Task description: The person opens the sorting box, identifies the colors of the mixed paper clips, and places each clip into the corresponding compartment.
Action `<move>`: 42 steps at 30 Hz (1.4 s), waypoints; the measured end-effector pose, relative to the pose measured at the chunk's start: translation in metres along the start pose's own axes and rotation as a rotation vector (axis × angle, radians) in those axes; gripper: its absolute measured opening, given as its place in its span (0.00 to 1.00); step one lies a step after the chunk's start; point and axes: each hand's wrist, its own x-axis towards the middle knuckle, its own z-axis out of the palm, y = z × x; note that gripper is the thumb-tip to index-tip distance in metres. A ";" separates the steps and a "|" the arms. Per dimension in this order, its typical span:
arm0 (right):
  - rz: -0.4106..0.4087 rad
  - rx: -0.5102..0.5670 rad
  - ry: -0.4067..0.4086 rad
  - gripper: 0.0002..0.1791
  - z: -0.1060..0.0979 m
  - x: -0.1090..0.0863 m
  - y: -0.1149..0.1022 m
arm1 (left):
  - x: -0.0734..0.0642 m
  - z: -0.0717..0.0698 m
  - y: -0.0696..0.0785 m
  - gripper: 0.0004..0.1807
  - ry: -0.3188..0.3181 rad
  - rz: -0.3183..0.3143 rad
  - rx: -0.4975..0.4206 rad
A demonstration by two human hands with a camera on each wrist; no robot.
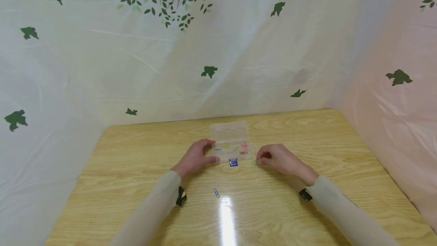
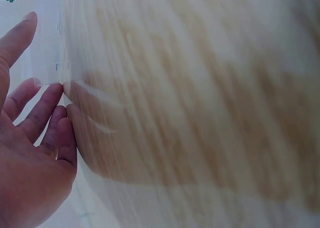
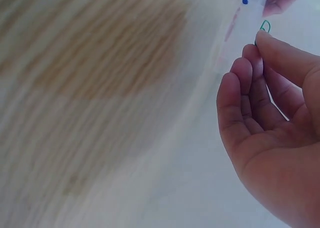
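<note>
A clear plastic compartment box (image 1: 224,157) lies on the table with its lid (image 1: 228,131) raised at the back. My left hand (image 1: 196,156) holds the box's left side, thumb at the front corner and fingers toward the back. Between thumb and forefinger, my right hand (image 1: 278,158) pinches a green paper clip (image 3: 266,25) just right of the box. Inside the compartments are a blue clip (image 1: 217,149), red clips (image 1: 244,145) and an orange-red clip (image 1: 243,153), with fainter yellow and green ones. A blue latch (image 1: 233,162) sticks out at the front.
One bluish paper clip (image 1: 216,193) lies loose on the wooden table (image 1: 136,170), nearer to me than the box. Light glares off the tabletop beyond it. Pale sheets (image 1: 153,67) with leaf and bird prints stand behind the table and at both sides.
</note>
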 end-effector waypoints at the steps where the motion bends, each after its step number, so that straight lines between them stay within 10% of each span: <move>1: 0.000 0.003 0.004 0.06 -0.001 0.000 -0.001 | 0.000 0.000 0.000 0.38 -0.002 0.000 0.003; 42: -0.051 0.078 0.216 0.04 -0.005 0.014 -0.029 | -0.005 0.003 -0.001 0.38 0.011 0.008 0.025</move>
